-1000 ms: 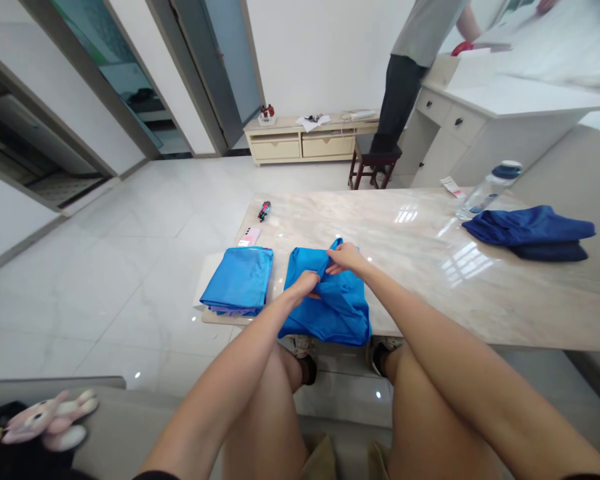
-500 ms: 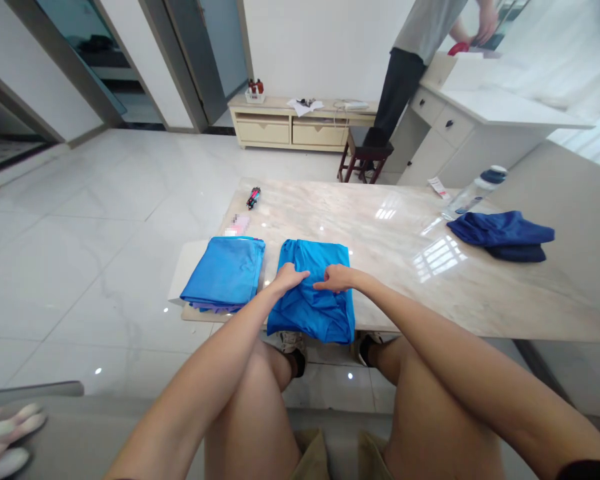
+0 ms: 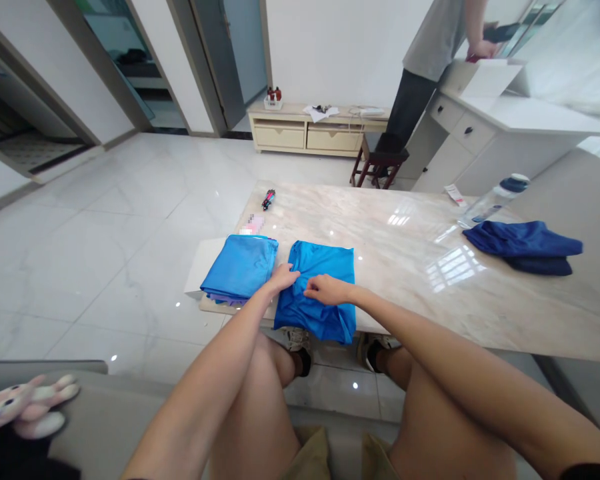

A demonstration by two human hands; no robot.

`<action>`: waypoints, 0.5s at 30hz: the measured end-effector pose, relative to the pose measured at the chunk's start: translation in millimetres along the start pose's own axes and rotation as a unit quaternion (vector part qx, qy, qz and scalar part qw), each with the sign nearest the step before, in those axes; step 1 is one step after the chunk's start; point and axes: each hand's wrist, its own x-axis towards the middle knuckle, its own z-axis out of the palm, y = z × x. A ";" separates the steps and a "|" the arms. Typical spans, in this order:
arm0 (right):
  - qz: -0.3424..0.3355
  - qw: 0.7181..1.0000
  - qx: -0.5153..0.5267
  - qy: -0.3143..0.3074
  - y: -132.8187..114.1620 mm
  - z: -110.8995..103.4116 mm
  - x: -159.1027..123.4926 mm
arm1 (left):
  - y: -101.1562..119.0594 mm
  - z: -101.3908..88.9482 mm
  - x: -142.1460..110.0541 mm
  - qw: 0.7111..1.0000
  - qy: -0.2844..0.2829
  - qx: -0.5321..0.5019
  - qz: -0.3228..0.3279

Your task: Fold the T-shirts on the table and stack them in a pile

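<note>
A bright blue cloth (image 3: 330,263), wrinkled and roughly squared, lies at the table's near edge with its front part hanging over. My left hand (image 3: 283,277) is closed on the cloth near its left side, thumb and fingers drawn together. On the middle of the same cloth, my right hand (image 3: 326,291) has its fingers curled in and seems to pinch the fabric; the fingertips are partly hidden. Just left of it rests a neat stack of folded blue cloths (image 3: 243,263), with a purple layer showing underneath.
The marble-patterned table (image 3: 380,227) also bears a clear bottle (image 3: 495,200), a dark blue cloth (image 3: 525,247) and a small dark bundle (image 3: 269,199). Beyond stand a stool (image 3: 383,157), a low cabinet (image 3: 305,137) and a person (image 3: 420,80) at a white desk. A plush toy (image 3: 35,403) lies lower left.
My left hand has slid slightly left across the cloth, and my right hand has also moved a little left and down over it. The camera view has shifted left.
</note>
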 end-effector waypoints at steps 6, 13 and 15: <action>-0.031 0.927 0.270 -0.260 -23.0 7.0 -12.1 | 1.8 0.2 -4.1 0.997 -0.005 0.069 0.015; 0.115 0.991 0.052 0.043 40.7 -48.5 -3.7 | 10.5 1.3 -16.6 0.982 0.060 0.173 -0.036; 0.155 0.984 -0.007 0.089 62.7 -58.1 -6.6 | 8.6 0.3 -17.4 0.984 0.054 0.163 -0.051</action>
